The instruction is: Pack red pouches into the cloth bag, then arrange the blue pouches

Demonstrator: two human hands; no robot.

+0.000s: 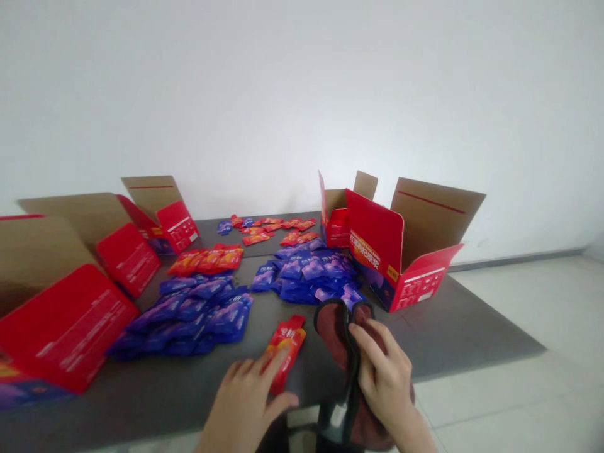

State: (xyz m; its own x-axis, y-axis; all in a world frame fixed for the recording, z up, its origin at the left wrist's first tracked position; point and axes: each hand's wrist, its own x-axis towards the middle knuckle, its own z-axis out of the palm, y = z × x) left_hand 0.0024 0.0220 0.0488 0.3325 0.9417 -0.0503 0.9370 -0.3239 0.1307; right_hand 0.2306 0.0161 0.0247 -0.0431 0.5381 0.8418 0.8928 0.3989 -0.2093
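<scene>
A red sachet [285, 352] with orange print lies near the front edge of the grey table. My left hand [252, 393] rests over its near end, index finger stretched along it and thumb apart. To the right, my right hand [384, 365] pinches a reddish-brown cloth piece [335, 330] with black edging. This cloth hangs over the table's front edge; its exact kind is unclear. Beyond my hands lie a heap of blue-purple sachets [311, 270], a second blue heap [193, 314] on the left, and a row of red-orange sachets [207, 259].
Open red cartons stand on both sides: a near left carton [70, 327], a far left carton [177, 226], a right carton [377, 251] and one behind it [337, 228]. Scattered red sachets [264, 230] lie at the back, before a white wall.
</scene>
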